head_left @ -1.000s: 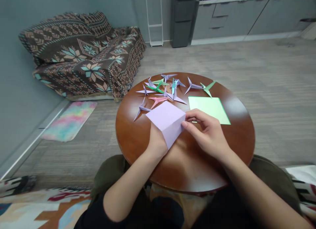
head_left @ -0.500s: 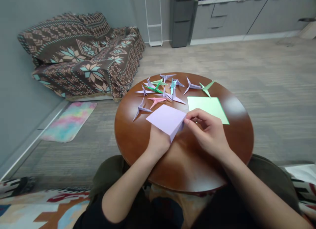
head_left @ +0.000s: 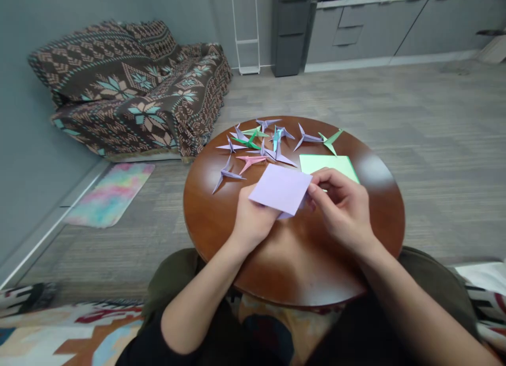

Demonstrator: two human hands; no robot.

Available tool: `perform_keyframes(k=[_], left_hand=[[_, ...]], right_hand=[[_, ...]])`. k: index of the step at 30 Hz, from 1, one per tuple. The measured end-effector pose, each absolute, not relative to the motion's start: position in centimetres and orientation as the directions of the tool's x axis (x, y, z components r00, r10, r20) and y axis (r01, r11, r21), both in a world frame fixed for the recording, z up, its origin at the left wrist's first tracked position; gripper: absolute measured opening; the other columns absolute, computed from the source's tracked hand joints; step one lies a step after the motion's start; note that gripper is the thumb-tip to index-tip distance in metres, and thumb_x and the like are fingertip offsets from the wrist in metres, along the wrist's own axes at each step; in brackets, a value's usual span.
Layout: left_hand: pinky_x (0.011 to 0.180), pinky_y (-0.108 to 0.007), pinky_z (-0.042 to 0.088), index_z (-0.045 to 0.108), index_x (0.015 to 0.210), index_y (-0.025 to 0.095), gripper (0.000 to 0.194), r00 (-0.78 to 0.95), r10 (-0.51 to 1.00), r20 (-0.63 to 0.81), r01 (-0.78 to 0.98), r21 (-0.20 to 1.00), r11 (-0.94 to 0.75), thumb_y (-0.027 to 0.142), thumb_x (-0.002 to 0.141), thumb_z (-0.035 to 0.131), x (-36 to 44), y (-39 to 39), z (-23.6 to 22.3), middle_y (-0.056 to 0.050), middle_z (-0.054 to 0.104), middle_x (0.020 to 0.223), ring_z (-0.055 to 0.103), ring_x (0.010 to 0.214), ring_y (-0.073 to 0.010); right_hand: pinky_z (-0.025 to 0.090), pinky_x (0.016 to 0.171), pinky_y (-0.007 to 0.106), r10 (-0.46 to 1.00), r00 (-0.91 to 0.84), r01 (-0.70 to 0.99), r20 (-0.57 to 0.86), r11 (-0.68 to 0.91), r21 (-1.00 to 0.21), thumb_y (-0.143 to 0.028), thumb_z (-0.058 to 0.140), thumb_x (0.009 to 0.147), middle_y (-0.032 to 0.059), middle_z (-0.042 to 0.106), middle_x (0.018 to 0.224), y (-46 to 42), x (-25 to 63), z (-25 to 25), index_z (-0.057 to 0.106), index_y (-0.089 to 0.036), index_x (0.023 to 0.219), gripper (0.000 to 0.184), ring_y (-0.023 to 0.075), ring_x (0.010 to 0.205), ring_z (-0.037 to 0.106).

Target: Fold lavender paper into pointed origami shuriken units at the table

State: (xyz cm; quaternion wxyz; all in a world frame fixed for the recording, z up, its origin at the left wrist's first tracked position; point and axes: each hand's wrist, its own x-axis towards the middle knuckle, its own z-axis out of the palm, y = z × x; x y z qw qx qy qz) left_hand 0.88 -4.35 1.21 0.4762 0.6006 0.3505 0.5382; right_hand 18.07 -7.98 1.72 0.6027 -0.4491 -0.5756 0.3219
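A folded sheet of lilac origami paper [head_left: 281, 189] is held above the round wooden table between both hands. My left hand [head_left: 255, 217] supports it from below at the left, its fingers mostly hidden under the paper. At the right corner, the thumb and forefinger of my right hand [head_left: 342, 205] pinch the edge. A loose flap shows under the near edge. Behind the right hand lies a stack of pale green paper [head_left: 330, 166], partly covered by that hand. Beyond the lilac paper rest several folded paper cranes, among them a pink one [head_left: 253, 161] and a dark green one [head_left: 248, 140].
The cranes spread over the far side of the brown table [head_left: 213, 224], with a light green one [head_left: 331, 141] at the right. A sofa under a patterned cover [head_left: 158, 102] stands at the back left, and a pastel mat [head_left: 110, 195] lies on the floor.
The lilac paper has shifted right and turned flatter, its flap now tucked lower beneath. Both hands have moved slightly with it, and the right hand covers more of the green stack.
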Motion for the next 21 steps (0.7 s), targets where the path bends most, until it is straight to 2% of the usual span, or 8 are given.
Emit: perform_keyframes(k=[3,5,7,10,12,15,18,21], left_hand=[[0.068,-0.028,0.054,0.072,0.073,0.016,0.010,0.167,0.952,0.258,-0.116,0.964,-0.241,0.023,0.077,0.077,0.9,-4.2,1.0,-0.002,0.071,0.071,0.064,0.069,-0.0167],[0.070,-0.028,0.056,0.069,0.075,0.017,0.013,0.161,0.963,0.214,-0.194,0.964,-0.182,0.027,0.083,0.071,0.8,-4.2,0.7,-0.002,0.068,0.075,0.063,0.069,-0.0154],[0.073,-0.029,0.058,0.068,0.089,0.019,0.012,0.166,0.968,0.188,-0.315,0.940,-0.129,0.030,0.085,0.069,0.7,-4.3,0.6,-0.004,0.070,0.091,0.067,0.078,-0.0162],[0.084,-0.034,0.063,0.060,0.125,0.025,0.045,0.252,0.940,0.231,-0.384,0.915,-0.122,0.031,0.083,0.075,0.9,-4.8,0.7,-0.009,0.066,0.129,0.073,0.101,-0.0216],[0.092,-0.035,0.062,0.054,0.134,0.027,0.057,0.259,0.924,0.282,-0.325,0.926,-0.191,0.031,0.083,0.079,1.2,-5.0,0.9,-0.011,0.063,0.140,0.072,0.110,-0.0234],[0.087,-0.027,0.060,0.063,0.121,0.022,0.040,0.141,0.936,0.322,-0.188,0.937,-0.294,0.031,0.086,0.079,1.6,-5.0,0.9,-0.010,0.071,0.127,0.073,0.104,-0.0203],[0.073,-0.023,0.059,0.070,0.105,0.018,0.027,0.109,0.956,0.271,-0.123,0.958,-0.257,0.033,0.085,0.081,1.5,-4.9,0.6,-0.004,0.075,0.096,0.072,0.081,-0.0160],[0.068,-0.023,0.059,0.073,0.098,0.018,0.023,0.132,0.964,0.231,-0.145,0.966,-0.212,0.031,0.082,0.084,1.5,-4.9,0.7,-0.001,0.075,0.083,0.070,0.072,-0.0152]], right_hand=[[0.046,0.052,0.026,0.913,0.223,-0.003,0.342,0.351,-0.936,-0.037,0.077,0.092,-0.0031,0.060,0.065,-7.2,18.8,1.6,0.065,-0.021,0.084,0.021,0.0119,0.055,0.055],[0.048,0.051,0.025,0.917,0.283,-0.109,0.282,0.323,-0.940,-0.039,0.081,0.088,-0.0037,0.060,0.064,-6.7,19.2,1.6,0.065,-0.022,0.082,0.024,0.0121,0.054,0.057],[0.050,0.051,0.025,0.919,0.320,-0.194,0.229,0.300,-0.934,-0.038,0.083,0.084,-0.0033,0.061,0.066,-6.4,19.3,1.5,0.064,-0.022,0.081,0.025,0.0122,0.057,0.060],[0.056,0.056,0.025,0.932,0.303,-0.242,0.199,0.277,-0.930,-0.037,0.081,0.085,-0.0028,0.063,0.067,-6.3,19.0,1.4,0.064,-0.022,0.080,0.023,0.0126,0.060,0.064],[0.059,0.059,0.028,0.947,0.262,-0.233,0.187,0.251,-0.940,-0.037,0.080,0.086,-0.0026,0.065,0.067,-6.5,18.7,1.4,0.064,-0.022,0.079,0.023,0.0129,0.059,0.065],[0.060,0.057,0.028,0.970,0.184,-0.193,0.158,0.194,-0.962,-0.038,0.082,0.084,-0.0015,0.068,0.066,-6.9,18.2,1.4,0.067,-0.021,0.077,0.024,0.0140,0.058,0.066],[0.058,0.054,0.026,0.979,0.141,-0.126,0.150,0.168,-0.978,-0.038,0.085,0.082,-0.0002,0.070,0.065,-7.2,18.0,1.6,0.071,-0.019,0.077,0.024,0.0131,0.056,0.064],[0.055,0.051,0.025,0.972,0.174,-0.109,0.159,0.179,-0.978,-0.038,0.086,0.080,-0.0018,0.068,0.061,-7.1,18.0,1.8,0.074,-0.019,0.079,0.023,0.0113,0.051,0.059]])
